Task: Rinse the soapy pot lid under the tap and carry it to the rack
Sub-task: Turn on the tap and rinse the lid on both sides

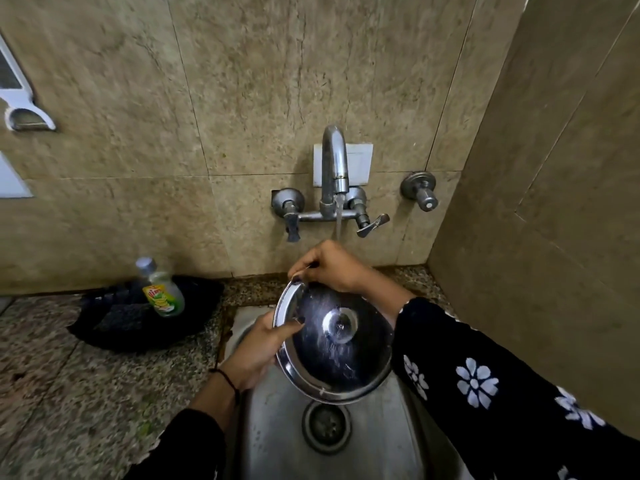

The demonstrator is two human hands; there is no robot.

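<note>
A round steel pot lid point(332, 355) with a central knob is held tilted over the steel sink point(273, 441), wet and streaked with water. My left hand point(263, 348) grips its left rim, thumb lying on the lid's face. At the top rim, my right hand point(329, 265) pinches the edge. Water runs from the wall tap point(335, 168) in a thin stream that passes behind my right hand. No rack shows in view.
A dish-soap bottle point(162, 292) stands in a black basket point(145, 313) on the speckled stone counter point(86, 393) to the left. The sink drain point(325, 427) lies below the lid. A tiled wall point(554, 237) closes in on the right.
</note>
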